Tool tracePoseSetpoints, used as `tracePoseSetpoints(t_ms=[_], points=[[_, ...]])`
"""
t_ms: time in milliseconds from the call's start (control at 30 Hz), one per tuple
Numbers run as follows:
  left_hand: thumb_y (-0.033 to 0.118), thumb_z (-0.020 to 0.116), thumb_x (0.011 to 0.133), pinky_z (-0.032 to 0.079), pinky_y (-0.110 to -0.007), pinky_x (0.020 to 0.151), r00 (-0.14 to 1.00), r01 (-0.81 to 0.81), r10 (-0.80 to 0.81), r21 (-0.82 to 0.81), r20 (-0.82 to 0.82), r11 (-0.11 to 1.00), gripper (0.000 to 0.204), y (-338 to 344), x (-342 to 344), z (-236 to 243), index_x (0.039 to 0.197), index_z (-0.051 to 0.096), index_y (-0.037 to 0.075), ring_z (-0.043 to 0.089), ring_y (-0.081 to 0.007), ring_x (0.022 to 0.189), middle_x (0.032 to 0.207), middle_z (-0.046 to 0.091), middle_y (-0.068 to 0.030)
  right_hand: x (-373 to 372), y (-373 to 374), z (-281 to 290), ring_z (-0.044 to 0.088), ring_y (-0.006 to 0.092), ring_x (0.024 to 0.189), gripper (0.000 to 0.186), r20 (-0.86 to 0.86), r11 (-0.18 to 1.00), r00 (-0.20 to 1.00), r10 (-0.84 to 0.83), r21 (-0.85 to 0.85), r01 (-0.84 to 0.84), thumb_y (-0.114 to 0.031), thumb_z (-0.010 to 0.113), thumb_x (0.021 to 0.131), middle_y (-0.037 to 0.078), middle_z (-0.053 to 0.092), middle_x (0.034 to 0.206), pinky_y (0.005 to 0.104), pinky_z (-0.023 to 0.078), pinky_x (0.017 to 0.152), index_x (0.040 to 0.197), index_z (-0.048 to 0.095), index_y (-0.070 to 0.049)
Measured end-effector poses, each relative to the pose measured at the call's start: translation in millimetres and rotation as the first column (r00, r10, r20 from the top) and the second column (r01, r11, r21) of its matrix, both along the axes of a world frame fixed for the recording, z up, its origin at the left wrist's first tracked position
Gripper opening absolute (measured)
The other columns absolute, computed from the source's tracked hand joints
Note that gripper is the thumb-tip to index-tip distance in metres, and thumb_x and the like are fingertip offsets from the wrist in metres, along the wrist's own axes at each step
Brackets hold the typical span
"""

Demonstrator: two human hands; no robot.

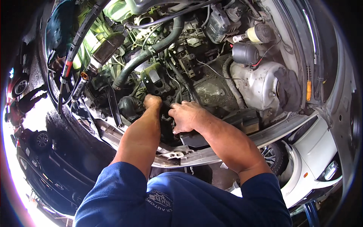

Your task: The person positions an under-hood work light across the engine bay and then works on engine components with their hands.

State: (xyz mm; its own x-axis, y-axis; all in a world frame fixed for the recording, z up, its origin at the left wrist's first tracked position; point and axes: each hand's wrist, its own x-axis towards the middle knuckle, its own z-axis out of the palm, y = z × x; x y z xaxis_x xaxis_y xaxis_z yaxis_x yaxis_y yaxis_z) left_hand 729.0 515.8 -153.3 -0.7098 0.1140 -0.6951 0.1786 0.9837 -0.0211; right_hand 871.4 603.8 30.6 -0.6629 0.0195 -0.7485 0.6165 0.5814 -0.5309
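Observation:
My left hand (pixel 152 101) reaches down into the engine bay, beside a rounded black hose elbow (pixel 127 106) and just below a metal bracket (pixel 154 78). Its knuckles are bent and the fingers look curled; their tips, and anything in them, are hidden. To its right, my right hand (pixel 186 115) bends over the dark gap behind the front crossmember (pixel 204 156). The thumb stands apart from the bent fingers, and no held thing shows there. A thick black radiator hose (pixel 160 46) runs diagonally above both hands. Thin cables and a corrugated conduit (pixel 178 73) pass close to my right fingers.
A lit work lamp (pixel 67 68) stands at the left among cables. At the right are a silver dented canister (pixel 257 85), a black cylinder (pixel 245 53) and an orange-handled screwdriver (pixel 309 90). A white vehicle (pixel 317 151) and a dark car (pixel 53 170) stand nearby.

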Motion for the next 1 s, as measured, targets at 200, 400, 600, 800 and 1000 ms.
tracePoseSetpoints(t_ms=[200, 400, 600, 800, 1000], points=[[0.015, 0.061, 0.076, 0.049, -0.041, 0.095, 0.999, 0.001, 0.0, -0.039, 0.032, 0.999, 0.032, 1.1, -3.6, -2.4, 0.104, 0.069, 0.001, 0.062, -0.0368, 0.108, 0.111, 0.066, -0.0213, -2.2, 2.0, 4.0, 0.048, 0.0304, 0.124, 0.061, 0.038, 0.999, 0.999, 0.023, -0.025, -0.022, -0.042, 0.075, 0.074, 0.007, 0.049, 0.136, 0.0445, 0.043, 0.101, 0.123, 0.058, -0.011], [0.018, 0.063, 0.077, 0.05, -0.041, 0.092, 0.997, -0.074, 0.074, -0.016, 0.033, 0.997, 0.031, -3.1, 3.8, -28.6, 0.101, 0.069, 0.0, 0.064, -0.0343, 0.106, 0.11, 0.066, -0.021, 4.4, 2.8, 1.3, 0.049, 0.031, 0.123, 0.061, 0.054, 1.0, 0.999, 0.011, -0.018, -0.01, -0.042, 0.075, 0.074, 0.008, 0.049, 0.134, 0.0444, 0.044, 0.101, 0.123, 0.058, -0.011], [0.018, 0.061, 0.083, 0.053, -0.038, 0.087, 0.837, 0.544, -0.506, -0.218, 0.21, 0.81, 0.025, -23.4, -28.2, -68.0, 0.104, 0.072, 0.009, 0.066, -0.0285, 0.104, 0.112, 0.068, -0.0132, -5.4, -0.6, 0.5, 0.05, 0.0303, 0.122, 0.061, 0.024, 1.0, 0.999, 0.023, -0.018, -0.022, -0.042, 0.075, 0.073, 0.007, 0.05, 0.133, 0.0443, 0.044, 0.1, 0.123, 0.058, -0.011], [0.019, 0.058, 0.087, 0.056, -0.041, 0.078, 0.599, 0.787, -0.775, -0.322, 0.199, 0.526, 0.023, -29.1, -30.3, -70.0, 0.104, 0.073, 0.014, 0.068, -0.0256, 0.097, 0.108, 0.07, -0.0067, -3.6, -3.8, 2.4, 0.057, 0.0319, 0.111, 0.056, -0.124, 0.998, 0.992, 0.014, 0.06, -0.006, -0.045, 0.078, 0.069, 0.011, 0.058, 0.12, 0.0444, 0.05, 0.091, 0.111, 0.065, -0.011], [0.015, 0.057, 0.085, 0.055, -0.046, 0.082, 0.673, 0.739, -0.709, -0.21, 0.21, 0.64, 0.025, -58.6, -63.4, -83.8, 0.104, 0.072, 0.01, 0.067, -0.0311, 0.101, 0.111, 0.068, -0.014, -21.1, -18.1, -6.3, 0.057, 0.0325, 0.111, 0.054, -0.121, 1.0, 0.993, 0.011, -0.011, -0.013, -0.04, 0.078, 0.066, 0.012, 0.059, 0.119, 0.0446, 0.049, 0.092, 0.11, 0.066, -0.01]])
